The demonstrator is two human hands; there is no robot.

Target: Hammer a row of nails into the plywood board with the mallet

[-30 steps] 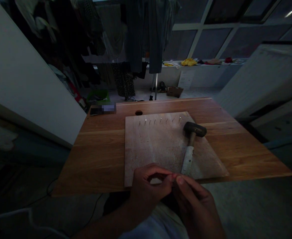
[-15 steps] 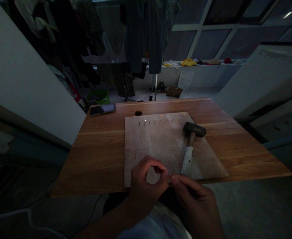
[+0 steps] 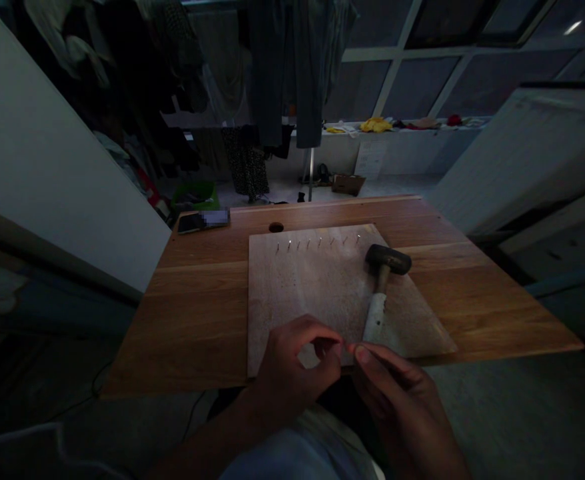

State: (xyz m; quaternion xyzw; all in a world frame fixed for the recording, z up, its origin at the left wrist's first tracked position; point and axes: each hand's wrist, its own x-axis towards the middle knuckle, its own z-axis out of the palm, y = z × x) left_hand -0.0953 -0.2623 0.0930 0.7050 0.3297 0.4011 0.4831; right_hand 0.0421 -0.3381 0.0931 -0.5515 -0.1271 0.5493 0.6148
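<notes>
My left hand (image 3: 300,360) is closed in a pinch over the near edge of the wooden board (image 3: 317,293), thumb and forefinger tips together. Just right of it, my right hand (image 3: 397,387) pinches too, its fingertips close to the left ones. Whatever lies between the fingertips is too small and dark to make out. Several nails (image 3: 308,243) stand upright in a row along the board's far side. A hammer (image 3: 385,273) with a dark head and a white-wrapped grip rests on the right part of the board, its handle end close to my right fingertips.
The board lies on a wooden table (image 3: 192,313) with a round hole (image 3: 276,227) near its back edge. A phone (image 3: 203,220) lies at the far left corner. Clothes hang behind, above a green basket (image 3: 195,195). White panels flank the table.
Both hands have shifted slightly to the right, and the gap between their fingertips looks a little wider. The hammer, nails and board stay in place.
</notes>
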